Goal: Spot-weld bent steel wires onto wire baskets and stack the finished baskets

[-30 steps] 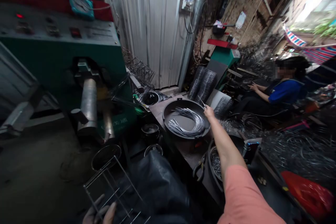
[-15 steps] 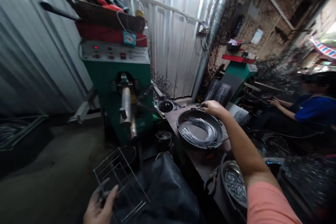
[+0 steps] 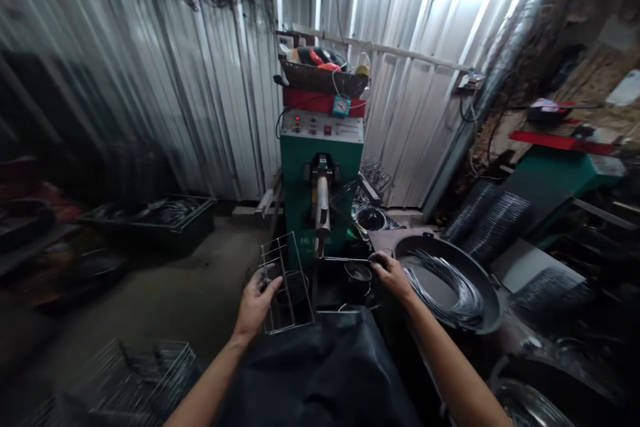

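My left hand (image 3: 261, 293) grips the side of a wire rack (image 3: 290, 300), a small grid of thin metal wires, held tilted above my dark apron (image 3: 325, 367). In my right hand (image 3: 390, 273) a thin metal wire (image 3: 347, 259) is pinched by one end. The wire points left, its far tip near the lower electrode of the green spot welding machine (image 3: 323, 207); whether they touch I cannot tell. Right of that hand, a round black pan (image 3: 493, 280) holds a curved bundle of wires (image 3: 463, 293).
Finished-looking wire racks (image 3: 145, 373) are piled at lower left. A green bin (image 3: 150, 220) of metal parts stands on the floor behind them. A second green machine (image 3: 560, 173) and stacked dark wire grids (image 3: 493, 213) are at right. Small pots (image 3: 357, 273) sit below the welder.
My right hand has left the pan's far rim and moved left, now with a wire in it. The left hand has raised the rack. The view has turned left.
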Tool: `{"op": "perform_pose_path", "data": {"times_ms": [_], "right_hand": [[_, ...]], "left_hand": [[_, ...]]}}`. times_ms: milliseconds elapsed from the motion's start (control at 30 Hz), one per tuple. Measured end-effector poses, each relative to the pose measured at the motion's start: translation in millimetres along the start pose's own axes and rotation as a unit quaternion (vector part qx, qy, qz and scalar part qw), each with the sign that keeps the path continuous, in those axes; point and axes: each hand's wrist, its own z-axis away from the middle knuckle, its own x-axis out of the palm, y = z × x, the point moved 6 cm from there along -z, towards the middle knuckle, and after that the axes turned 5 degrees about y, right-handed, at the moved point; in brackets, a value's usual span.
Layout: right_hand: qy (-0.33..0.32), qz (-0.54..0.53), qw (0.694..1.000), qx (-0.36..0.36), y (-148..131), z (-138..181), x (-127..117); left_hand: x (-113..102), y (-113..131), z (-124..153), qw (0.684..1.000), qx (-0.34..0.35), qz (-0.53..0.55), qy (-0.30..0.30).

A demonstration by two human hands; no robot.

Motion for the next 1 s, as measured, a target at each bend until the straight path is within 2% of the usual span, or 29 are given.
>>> {"op": "perform_pose_path", "data": {"times_ms": [167,333,433,500,667,767,1000], "right_hand": [[-0.004,-0.01,0.999,0.035,26,-1,33],[-0.09,-0.039,0.993,0.072,32,3,51],[-0.13,-0.035,0.989,0.065,31,5,59],[-0.116,-0.026,0.991,0.055,33,5,62],[-0.037,-0.047,0.997,0.051,39,3,63],[-0.033,-0.085,0.993,0.077,40,4,64],[-0.145,-0.102,0.97,0.165,43,9,77]], "left_hand": [[11,-19,-7,0.999,-0.036,0.008,-0.022],[22,-32,-7,0.996,-0.075,0.013,-0.054],[27,-34,-6,0.994,-0.081,0.01,-0.067],[28,-36,-5,0.994,-0.084,0.006,-0.064],[30,-44,-5,0.995,-0.085,0.017,-0.057],[29,-47,-7,0.994,-0.088,0.018,-0.056],[27,-41,-10,0.995,-0.082,0.001,-0.054]]}}
